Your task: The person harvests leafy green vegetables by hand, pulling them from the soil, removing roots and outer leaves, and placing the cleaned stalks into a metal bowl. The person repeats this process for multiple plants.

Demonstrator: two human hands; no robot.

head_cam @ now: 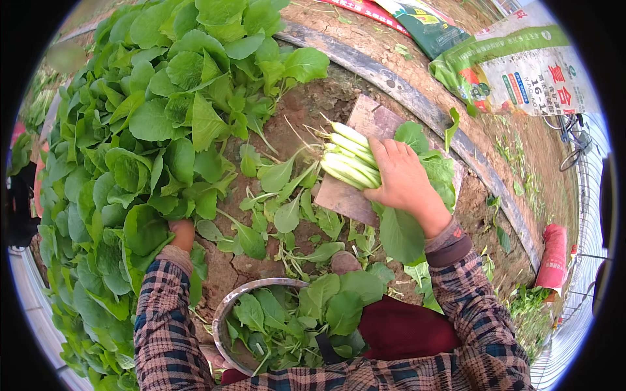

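Note:
My right hand (402,177) closes over a bunch of leafy greens (350,159). Its pale stems and thin roots point left, and its broad leaves spread out to the right under my wrist. The bunch rests on a flat reddish-brown board (337,199) lying on the soil. My left hand (182,234) reaches into a dense bed of growing leafy greens (166,117). Foliage covers its fingers, so what they touch is hidden. Between my hands, loose plucked leaves (286,215) litter the ground.
Close to my body stands a round bucket (230,298) holding loose leaves. A dark flat strip (420,105) curves along the soil at right. Beyond it lie a printed fertilizer sack (518,73), a green bag (425,29) and a red roll-shaped package (552,256).

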